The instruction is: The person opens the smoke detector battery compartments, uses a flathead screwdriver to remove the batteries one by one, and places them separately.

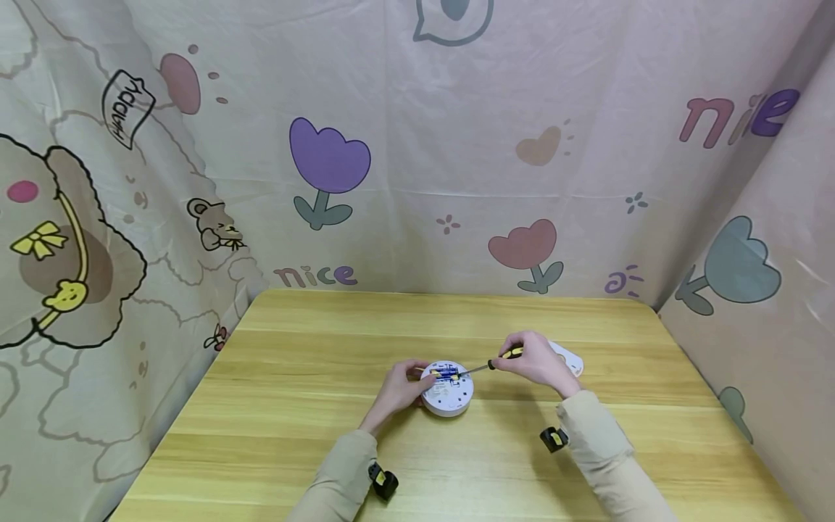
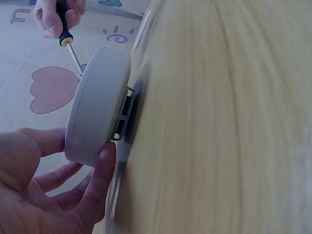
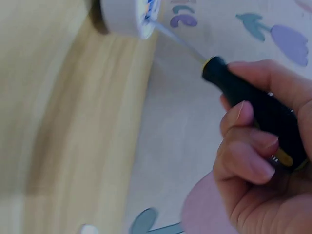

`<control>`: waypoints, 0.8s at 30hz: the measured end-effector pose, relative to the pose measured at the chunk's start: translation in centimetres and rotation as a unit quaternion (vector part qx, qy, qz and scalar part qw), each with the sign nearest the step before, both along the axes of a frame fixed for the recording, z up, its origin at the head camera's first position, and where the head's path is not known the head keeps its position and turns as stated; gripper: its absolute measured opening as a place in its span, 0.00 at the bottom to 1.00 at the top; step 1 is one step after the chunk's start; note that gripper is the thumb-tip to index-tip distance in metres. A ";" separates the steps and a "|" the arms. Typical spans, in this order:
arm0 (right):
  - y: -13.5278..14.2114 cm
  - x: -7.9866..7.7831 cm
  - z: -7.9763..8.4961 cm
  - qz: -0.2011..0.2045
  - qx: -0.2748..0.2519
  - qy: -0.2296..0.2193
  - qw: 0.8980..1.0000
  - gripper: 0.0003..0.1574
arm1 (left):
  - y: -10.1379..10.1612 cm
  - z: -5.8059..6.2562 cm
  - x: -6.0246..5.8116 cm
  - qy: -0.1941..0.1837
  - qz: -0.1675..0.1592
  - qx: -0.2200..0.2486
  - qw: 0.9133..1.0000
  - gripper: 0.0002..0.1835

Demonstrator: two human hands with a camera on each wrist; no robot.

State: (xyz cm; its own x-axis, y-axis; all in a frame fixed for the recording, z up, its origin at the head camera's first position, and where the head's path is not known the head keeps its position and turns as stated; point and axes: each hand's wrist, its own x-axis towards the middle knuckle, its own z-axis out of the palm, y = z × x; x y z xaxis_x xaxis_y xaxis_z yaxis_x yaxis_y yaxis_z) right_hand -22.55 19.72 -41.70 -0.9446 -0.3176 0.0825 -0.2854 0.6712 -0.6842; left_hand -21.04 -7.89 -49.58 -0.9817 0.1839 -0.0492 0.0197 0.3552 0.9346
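A round white smoke detector (image 1: 451,400) is held over the table with its back side up, blue batteries (image 1: 446,373) showing in its slot. My left hand (image 1: 398,389) grips its left edge between thumb and fingers. In the left wrist view, a slotted vent cage (image 2: 125,114) sticks out from the underside, close over the wood. My right hand (image 1: 536,359) holds a screwdriver (image 3: 258,105) by its black and yellow handle, fingers curled round it. The screwdriver's metal shaft slants down to the left, and its tip is at the end of the battery slot.
Behind my right hand, a flat white plate (image 1: 570,358) lies on the wooden table (image 1: 313,333). A printed curtain (image 1: 417,145) hangs along the back and both sides of the table. Small black cameras (image 1: 385,483) are strapped at both wrists.
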 end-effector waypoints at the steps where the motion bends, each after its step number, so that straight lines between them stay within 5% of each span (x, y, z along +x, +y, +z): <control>1: -0.3 0.1 0.3 -0.002 0.013 0.006 1.000 0.09 | 0.0 0.0 0.0 0.000 0.000 0.000 1.000 0.21; 6: -1.9 0.2 1.8 -0.015 0.069 0.026 0.997 0.10 | 0.1 0.1 0.0 0.002 0.001 -0.002 1.000 0.21; 12: -2.1 -0.3 2.2 -0.018 0.070 0.000 0.997 0.11 | 0.1 0.1 0.0 0.005 0.001 -0.010 1.000 0.21; 17: -1.2 -0.8 1.6 -0.019 0.003 -0.066 0.998 0.11 | 0.1 0.1 -0.2 0.000 0.002 -0.015 1.000 0.21; 24: 0.4 -1.3 0.1 -0.019 -0.105 -0.163 0.981 0.10 | 0.0 0.1 -0.3 -0.015 0.005 -0.011 1.000 0.20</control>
